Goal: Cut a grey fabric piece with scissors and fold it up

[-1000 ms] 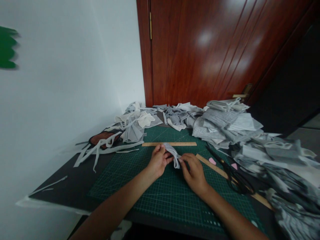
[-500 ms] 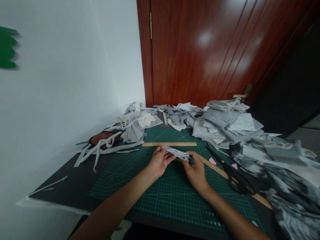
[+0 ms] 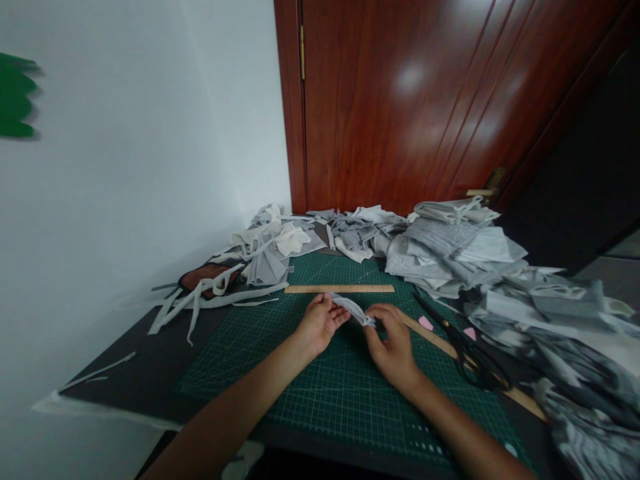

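Note:
A narrow folded strip of light grey fabric [image 3: 353, 309] is stretched between my two hands, above the green cutting mat [image 3: 320, 393]. My left hand [image 3: 321, 323] pinches its left end between thumb and fingers, palm partly turned up. At the other end, my right hand [image 3: 391, 343] grips the strip with curled fingers, which partly cover that end. The strip bows slightly. Just beyond the hands a short wooden ruler [image 3: 340, 289] lies across the mat.
Black scissors [image 3: 473, 357] lie to the right over a long wooden ruler [image 3: 435, 339], near small pink pieces [image 3: 425, 323]. Heaped grey and white fabric [image 3: 455, 247] lines the back and right. Loose pale strips [image 3: 195, 303] drape over a brown item [image 3: 206, 277] at left.
My right hand has shifted its grip on the fabric strip, its fingers now curling further over the end. The strip's right end has dipped slightly. My left hand stays nearly still.

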The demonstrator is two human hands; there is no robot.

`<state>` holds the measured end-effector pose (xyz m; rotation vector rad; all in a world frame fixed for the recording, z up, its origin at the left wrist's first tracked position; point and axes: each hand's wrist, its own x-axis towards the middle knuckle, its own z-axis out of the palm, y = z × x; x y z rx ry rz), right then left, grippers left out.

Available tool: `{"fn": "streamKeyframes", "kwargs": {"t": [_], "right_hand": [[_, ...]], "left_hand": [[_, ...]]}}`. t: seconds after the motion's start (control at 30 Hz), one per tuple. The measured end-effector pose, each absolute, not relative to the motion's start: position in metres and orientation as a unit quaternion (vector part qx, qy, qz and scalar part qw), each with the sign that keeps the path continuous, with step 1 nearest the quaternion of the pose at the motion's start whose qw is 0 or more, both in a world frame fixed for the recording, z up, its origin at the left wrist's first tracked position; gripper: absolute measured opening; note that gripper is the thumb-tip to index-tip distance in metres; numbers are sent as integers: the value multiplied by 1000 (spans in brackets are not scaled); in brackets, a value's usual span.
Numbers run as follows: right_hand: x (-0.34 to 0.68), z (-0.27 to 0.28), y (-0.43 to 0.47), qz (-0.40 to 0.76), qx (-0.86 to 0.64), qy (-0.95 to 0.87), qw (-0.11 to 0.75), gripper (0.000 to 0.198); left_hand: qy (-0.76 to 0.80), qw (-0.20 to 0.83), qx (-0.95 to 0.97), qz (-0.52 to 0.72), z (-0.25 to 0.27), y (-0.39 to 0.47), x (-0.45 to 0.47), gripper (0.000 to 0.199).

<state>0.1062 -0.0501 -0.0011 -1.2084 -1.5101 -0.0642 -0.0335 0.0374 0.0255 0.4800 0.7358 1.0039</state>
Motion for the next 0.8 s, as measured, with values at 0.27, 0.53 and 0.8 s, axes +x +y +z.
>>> {"fn": "streamKeyframes", "kwargs": {"t": [0.27,0.53,0.8], "right_hand": [[107,-12,-42,54,-532,-555,637,28],[108,-10,-40,14,-588,-640,495,37],[115,-4,-43,-51,-569,-644,508,15]], "left_hand": [[367,765,268,457,29,38,-34,16],[304,779,317,448,19,36,-33,16],[256,758,378,466,21,29,-33,26]]}}
